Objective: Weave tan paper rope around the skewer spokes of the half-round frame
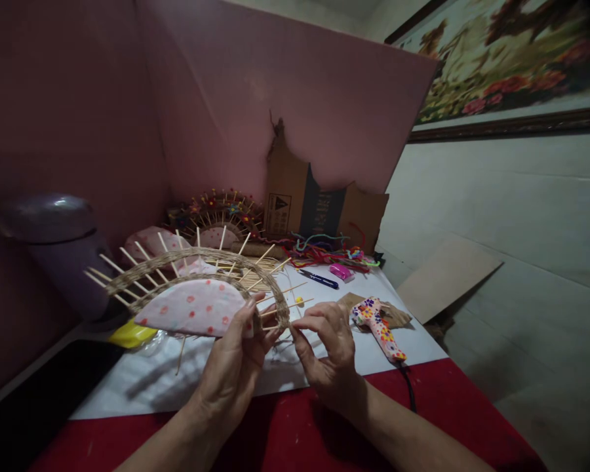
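"One table (452, 400), red-covered, white sheet (423, 341) on top. Where is the work?"

"Half-round piece (177, 311), held tilted above the sheet; a similar one with coloured bits (233, 210) stands behind."

"Hands?"

"Left hand (238, 354) clamped on the piece's right end, thumb in front, fingers curled behind. Right hand (327, 337): thumb and forefinger pinched together at the outer band's right tip. Whether a loose strand lies between them, I cannot tell."

"Completed?"

"Dotted fabric panel (201, 308) in place. Outer band (191, 252) of twine runs across the sticks (223, 237) from end to end; inner band (216, 276) edges the panel. I judge the weaving nearly finished."

"Outstanding?"

"Securing that right tip, in my judgement. Stick ends are bare, without coloured bits."
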{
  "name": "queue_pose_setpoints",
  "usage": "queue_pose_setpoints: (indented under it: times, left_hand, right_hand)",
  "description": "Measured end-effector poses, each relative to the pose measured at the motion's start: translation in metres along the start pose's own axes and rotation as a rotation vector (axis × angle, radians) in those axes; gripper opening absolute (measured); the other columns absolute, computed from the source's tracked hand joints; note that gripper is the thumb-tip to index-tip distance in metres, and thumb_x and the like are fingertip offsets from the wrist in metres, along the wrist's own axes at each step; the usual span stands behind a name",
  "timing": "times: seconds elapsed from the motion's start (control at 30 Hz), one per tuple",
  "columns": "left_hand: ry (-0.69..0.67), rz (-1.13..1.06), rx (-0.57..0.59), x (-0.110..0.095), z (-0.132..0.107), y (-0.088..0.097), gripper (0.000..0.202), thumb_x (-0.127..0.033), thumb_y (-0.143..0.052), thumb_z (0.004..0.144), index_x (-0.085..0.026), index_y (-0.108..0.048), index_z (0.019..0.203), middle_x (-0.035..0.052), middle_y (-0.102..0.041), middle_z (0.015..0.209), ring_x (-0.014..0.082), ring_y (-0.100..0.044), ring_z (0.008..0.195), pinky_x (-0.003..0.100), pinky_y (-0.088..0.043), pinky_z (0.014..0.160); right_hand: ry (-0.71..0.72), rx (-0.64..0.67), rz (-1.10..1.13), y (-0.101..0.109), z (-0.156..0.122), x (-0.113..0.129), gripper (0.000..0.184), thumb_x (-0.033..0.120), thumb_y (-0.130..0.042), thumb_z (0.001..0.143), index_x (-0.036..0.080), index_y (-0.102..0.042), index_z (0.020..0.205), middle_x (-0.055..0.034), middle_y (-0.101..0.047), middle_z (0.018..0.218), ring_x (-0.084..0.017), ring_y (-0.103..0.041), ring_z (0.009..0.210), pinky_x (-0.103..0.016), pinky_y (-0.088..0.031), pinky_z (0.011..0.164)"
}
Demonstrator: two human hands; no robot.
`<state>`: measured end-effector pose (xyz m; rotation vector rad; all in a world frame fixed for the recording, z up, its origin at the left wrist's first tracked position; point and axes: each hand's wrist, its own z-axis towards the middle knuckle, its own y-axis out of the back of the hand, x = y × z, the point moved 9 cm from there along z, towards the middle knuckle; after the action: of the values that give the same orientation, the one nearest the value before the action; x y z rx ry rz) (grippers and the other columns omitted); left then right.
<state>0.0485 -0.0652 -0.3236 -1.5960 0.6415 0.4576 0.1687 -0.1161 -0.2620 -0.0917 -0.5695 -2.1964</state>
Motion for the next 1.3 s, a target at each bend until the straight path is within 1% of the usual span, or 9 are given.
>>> queue_pose_setpoints:
  times: [0.1, 0.23, 0.37, 0.5, 0.63, 0.8, 0.97, 1.1, 1.3]
  left_hand:
    - [-0.035, -0.008, 0.018, -0.003, 0.001, -0.003, 0.024, -0.020, -0.052, 0.081, -0.014, -0.060, 0.103, 0.0088, -0.068, 0.091, 0.0188, -0.063, 0.087, 0.036, -0.051, 0.082]
    - [-0.052, 0.014, 0.021, -0.003, 0.001, -0.002, 0.028, -0.023, -0.055, 0.081, -0.016, -0.060, 0.107, 0.0080, -0.069, 0.091, 0.0183, -0.063, 0.088, 0.034, -0.051, 0.080]
    - [-0.038, 0.034, 0.033, -0.002, -0.001, -0.003, 0.029, -0.024, -0.054, 0.081, -0.015, -0.060, 0.108, 0.0090, -0.068, 0.096, 0.0179, -0.062, 0.091, 0.031, -0.051, 0.079]
    - [-0.038, 0.015, 0.050, -0.004, -0.002, -0.007, 0.026, -0.020, -0.053, 0.081, -0.015, -0.060, 0.105, 0.0090, -0.068, 0.099, 0.0178, -0.063, 0.092, 0.031, -0.051, 0.081]
    - [-0.022, 0.029, 0.027, 0.000, 0.001, -0.004, 0.024, -0.020, -0.053, 0.082, -0.015, -0.059, 0.104, 0.0093, -0.070, 0.091, 0.0158, -0.065, 0.082, 0.026, -0.053, 0.072]
    - [-0.018, 0.034, 0.029, 0.001, 0.001, -0.003, 0.024, -0.021, -0.054, 0.081, -0.015, -0.059, 0.104, 0.0097, -0.069, 0.089, 0.0163, -0.066, 0.080, 0.024, -0.054, 0.067]
    - [0.006, 0.009, 0.038, -0.003, 0.001, -0.006, 0.025, -0.020, -0.056, 0.079, -0.014, -0.058, 0.104, 0.0095, -0.070, 0.087, 0.0190, -0.066, 0.084, 0.030, -0.054, 0.076]
    - [0.004, 0.009, 0.037, -0.005, 0.002, -0.005, 0.023, -0.020, -0.055, 0.080, -0.014, -0.058, 0.101, 0.0105, -0.070, 0.086, 0.0198, -0.065, 0.085, 0.033, -0.053, 0.080]
    - [-0.008, 0.006, 0.021, -0.005, 0.000, -0.006, 0.024, -0.018, -0.053, 0.080, -0.015, -0.057, 0.104, 0.0098, -0.069, 0.091, 0.0192, -0.065, 0.089, 0.031, -0.052, 0.080]
  right_hand:
    - [-0.002, -0.001, -0.034, 0.002, 0.000, 0.000, 0.017, 0.010, -0.057, 0.077, 0.019, -0.059, 0.090, -0.0041, -0.052, 0.083, -0.018, -0.048, 0.081, -0.037, -0.036, 0.074]
    - [0.033, 0.057, -0.061, -0.003, -0.001, 0.004, 0.028, 0.009, -0.056, 0.076, 0.024, -0.061, 0.100, -0.0037, -0.051, 0.086, -0.018, -0.047, 0.083, -0.038, -0.036, 0.074]
    - [0.049, 0.072, -0.093, -0.006, -0.001, 0.005, 0.029, 0.009, -0.055, 0.076, 0.025, -0.062, 0.100, -0.0038, -0.052, 0.087, -0.019, -0.047, 0.084, -0.038, -0.035, 0.074]
    - [0.036, 0.092, -0.093, -0.008, -0.001, 0.001, 0.030, 0.008, -0.054, 0.076, 0.025, -0.062, 0.100, -0.0042, -0.052, 0.087, -0.019, -0.047, 0.085, -0.038, -0.035, 0.075]
    - [0.051, 0.094, -0.089, -0.008, -0.001, 0.003, 0.031, 0.011, -0.055, 0.077, 0.026, -0.061, 0.103, -0.0044, -0.051, 0.088, -0.019, -0.047, 0.085, -0.038, -0.036, 0.075]
    - [0.062, 0.097, -0.117, -0.006, 0.001, 0.005, 0.024, 0.014, -0.057, 0.077, 0.025, -0.063, 0.098, -0.0048, -0.050, 0.090, -0.020, -0.046, 0.087, -0.038, -0.036, 0.075]
    - [0.043, 0.048, -0.085, 0.001, 0.003, 0.003, 0.025, 0.012, -0.056, 0.077, 0.023, -0.062, 0.098, -0.0046, -0.051, 0.088, -0.019, -0.048, 0.085, -0.038, -0.038, 0.075]
    - [0.015, -0.060, -0.054, 0.010, 0.004, -0.001, 0.014, 0.012, -0.057, 0.076, 0.019, -0.059, 0.088, -0.0050, -0.052, 0.085, -0.018, -0.048, 0.082, -0.037, -0.039, 0.074]
    - [0.024, 0.032, -0.041, 0.002, 0.001, 0.000, 0.020, 0.012, -0.056, 0.077, 0.021, -0.061, 0.094, -0.0046, -0.052, 0.087, -0.018, -0.048, 0.084, -0.037, -0.040, 0.074]
